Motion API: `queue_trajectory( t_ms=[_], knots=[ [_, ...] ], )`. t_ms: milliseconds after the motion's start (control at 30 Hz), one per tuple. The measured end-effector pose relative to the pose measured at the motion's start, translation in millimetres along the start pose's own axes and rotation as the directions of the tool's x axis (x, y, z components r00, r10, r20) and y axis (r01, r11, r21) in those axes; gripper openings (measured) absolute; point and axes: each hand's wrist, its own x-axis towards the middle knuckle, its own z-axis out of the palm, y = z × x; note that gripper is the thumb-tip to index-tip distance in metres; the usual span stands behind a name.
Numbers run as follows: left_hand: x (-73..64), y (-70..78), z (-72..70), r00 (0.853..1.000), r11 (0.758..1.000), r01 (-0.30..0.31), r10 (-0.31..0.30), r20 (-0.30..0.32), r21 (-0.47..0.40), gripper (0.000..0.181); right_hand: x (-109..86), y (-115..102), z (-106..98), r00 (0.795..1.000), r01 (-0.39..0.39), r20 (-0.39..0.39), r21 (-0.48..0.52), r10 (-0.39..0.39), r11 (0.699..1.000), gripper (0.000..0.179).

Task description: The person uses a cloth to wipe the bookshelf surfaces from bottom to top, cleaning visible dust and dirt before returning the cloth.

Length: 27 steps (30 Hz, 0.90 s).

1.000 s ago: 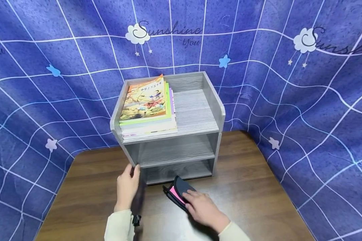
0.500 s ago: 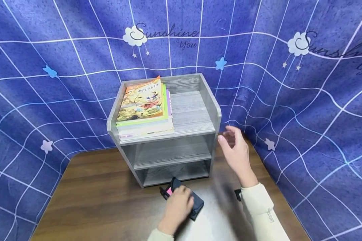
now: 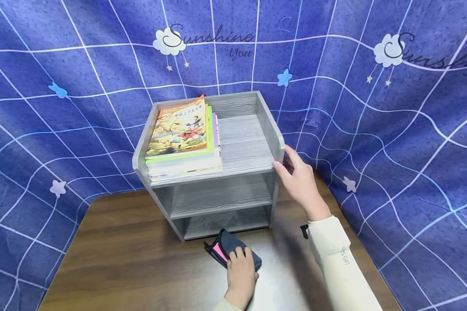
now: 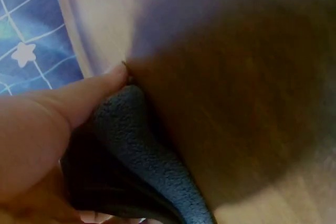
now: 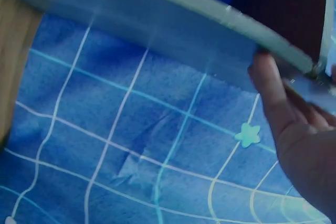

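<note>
On the table, in front of the shelf, lies a dark grey pouch (image 3: 230,242) with a pink inside showing at its partly open left end. My left hand (image 3: 241,274) grips its near right part. In the left wrist view the thumb lies along one side of the fuzzy-looking pouch (image 4: 152,156), and the fingertips are mostly hidden below. My right hand (image 3: 301,185) holds the front right edge of the grey wood-grain desktop shelf (image 3: 246,144), thumb at the front and fingers around the outer side. The right wrist view shows the thumb against the shelf panel (image 5: 173,19).
Several books (image 3: 179,134) are stacked at the left of the shelf's top level, a colourful orange cover uppermost. Two lower compartments open toward me. A blue patterned cloth (image 3: 113,56) hangs behind and beside the brown table (image 3: 120,255).
My left hand has left the shelf's left side and now grips the pouch. My right hand has let go of the pouch and moved up to the shelf's right edge.
</note>
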Motion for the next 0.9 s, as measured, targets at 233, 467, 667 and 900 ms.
queue_trajectory(
  t_ms=[233,467,667,900],
  knots=[
    [3.9,-13.5,-1.0,0.989,0.992,0.010,-0.029,-0.144,-0.129,0.031,2.7,4.1,3.0,0.997,0.069,0.035,-0.049,-0.067,0.996,0.041],
    [30.0,-23.7,-22.9,0.908,0.622,0.125,-0.386,-0.164,-0.773,0.048,4.7,0.6,6.6,0.998,0.054,-0.020,-0.121,-0.057,0.991,0.029],
    [62.6,10.8,-15.3,0.842,0.169,0.154,-0.539,0.040,-0.973,0.047,3.3,2.6,7.3,0.998,0.039,-0.047,-0.162,-0.047,0.986,0.027],
    [80.7,59.2,1.5,0.899,0.080,0.087,-0.437,0.044,-0.993,0.051,0.9,2.3,7.3,0.996,0.039,-0.074,-0.141,-0.049,0.989,0.027]
  ],
)
